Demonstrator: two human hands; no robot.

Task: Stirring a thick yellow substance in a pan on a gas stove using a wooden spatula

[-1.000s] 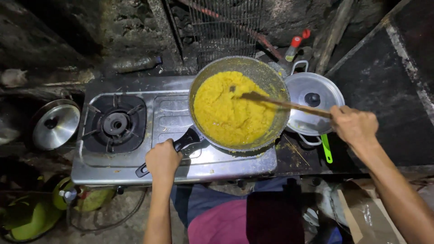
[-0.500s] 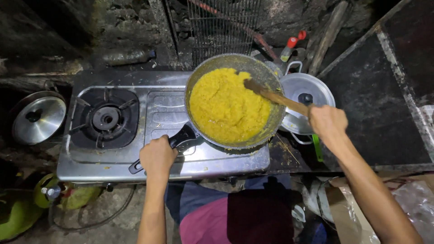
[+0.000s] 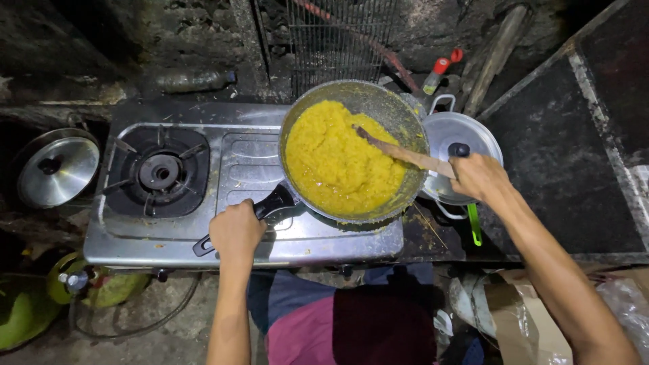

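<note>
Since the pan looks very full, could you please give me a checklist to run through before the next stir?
1. Left hand closed round the black pan handle: ok.
2. Right hand holding the wooden spatula: ok.
3. Spatula tip in the yellow mash: ok.
4. Pan centred over its burner: cannot tell, burner hidden.
5. Flame lit: cannot tell.
6. Lidded pot apart from the pan: not ok, the rims look touching.

The left hand (image 3: 236, 232) grips the pan (image 3: 353, 150) handle while the right hand (image 3: 478, 176) holds a wooden spatula (image 3: 397, 153) in yellow mash (image 3: 334, 159).
</note>
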